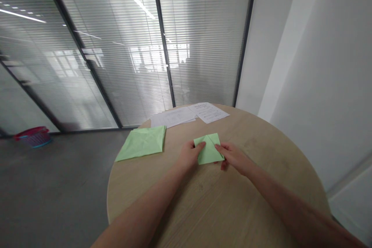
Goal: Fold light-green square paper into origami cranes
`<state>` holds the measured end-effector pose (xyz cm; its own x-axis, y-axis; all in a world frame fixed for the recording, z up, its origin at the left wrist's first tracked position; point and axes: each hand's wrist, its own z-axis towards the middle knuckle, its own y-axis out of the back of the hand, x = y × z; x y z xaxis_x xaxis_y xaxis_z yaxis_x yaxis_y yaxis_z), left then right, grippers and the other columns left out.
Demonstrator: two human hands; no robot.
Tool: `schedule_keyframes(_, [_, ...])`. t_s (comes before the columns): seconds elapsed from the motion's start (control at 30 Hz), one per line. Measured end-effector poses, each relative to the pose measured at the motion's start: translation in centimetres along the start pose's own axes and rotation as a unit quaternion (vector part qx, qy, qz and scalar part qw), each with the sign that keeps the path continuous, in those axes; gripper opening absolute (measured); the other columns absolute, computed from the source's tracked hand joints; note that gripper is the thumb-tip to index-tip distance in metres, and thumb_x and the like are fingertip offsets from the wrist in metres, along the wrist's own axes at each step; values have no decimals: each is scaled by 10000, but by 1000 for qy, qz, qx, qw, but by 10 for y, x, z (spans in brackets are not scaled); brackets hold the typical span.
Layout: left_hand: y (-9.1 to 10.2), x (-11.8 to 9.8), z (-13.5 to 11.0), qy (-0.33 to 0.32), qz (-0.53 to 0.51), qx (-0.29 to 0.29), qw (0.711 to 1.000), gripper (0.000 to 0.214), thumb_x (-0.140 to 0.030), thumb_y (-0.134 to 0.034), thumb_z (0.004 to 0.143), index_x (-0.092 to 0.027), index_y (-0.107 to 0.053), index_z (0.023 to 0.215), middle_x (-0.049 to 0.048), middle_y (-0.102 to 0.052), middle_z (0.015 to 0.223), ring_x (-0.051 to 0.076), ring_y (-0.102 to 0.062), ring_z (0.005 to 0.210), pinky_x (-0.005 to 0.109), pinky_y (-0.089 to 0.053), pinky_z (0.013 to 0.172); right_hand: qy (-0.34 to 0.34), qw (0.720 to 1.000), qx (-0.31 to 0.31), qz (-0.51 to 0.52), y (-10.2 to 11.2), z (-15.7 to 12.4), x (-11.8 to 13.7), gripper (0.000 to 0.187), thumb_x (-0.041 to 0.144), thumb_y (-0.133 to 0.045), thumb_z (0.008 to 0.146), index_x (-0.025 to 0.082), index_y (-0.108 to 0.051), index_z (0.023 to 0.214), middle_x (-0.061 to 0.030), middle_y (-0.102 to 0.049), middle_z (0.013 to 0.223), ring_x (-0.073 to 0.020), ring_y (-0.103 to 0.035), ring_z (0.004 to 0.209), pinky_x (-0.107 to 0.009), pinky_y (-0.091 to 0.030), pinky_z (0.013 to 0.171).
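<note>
A small folded green paper [209,149] lay flat near the middle of the round wooden bench [261,193], a crease running across its top. The left hand [189,155] pinched its left edge, fingers [200,145] curled over the fold. The right hand [235,158] pinched the right edge, thumb on top. A larger green sheet [142,142] lay well apart to the left, at the bench's rim. White printed pages [188,115] sat along the far edge. A pink basket [33,136] stood on the floor by the glass wall.
</note>
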<state>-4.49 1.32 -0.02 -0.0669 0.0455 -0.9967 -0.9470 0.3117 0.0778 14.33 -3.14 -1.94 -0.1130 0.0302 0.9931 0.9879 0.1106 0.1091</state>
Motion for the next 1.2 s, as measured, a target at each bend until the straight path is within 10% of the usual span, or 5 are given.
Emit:
schedule_keyframes(0.53, [1,6,2,1,-17,11,1000,355,-462,-797,747,-130,-780,873,125,-785,888,252,-708,759,343,-537,705,38,997,-4,-67,4,-1,3,312,512,-661,854,202,-687,877,9,-672,650,-90,-520,374,-186,-403,344])
schedule_keyframes(1.2, [2,2,3,-2,-54,-72,996,399,-510,-792,723,-132,-753,845,87,-769,808,214,-665,677,306,-507,626,32,998,37,45,2,0,5,405,530,-688,847,153,-709,994,-108,-743,936,-195,-719,741,-271,-595,553])
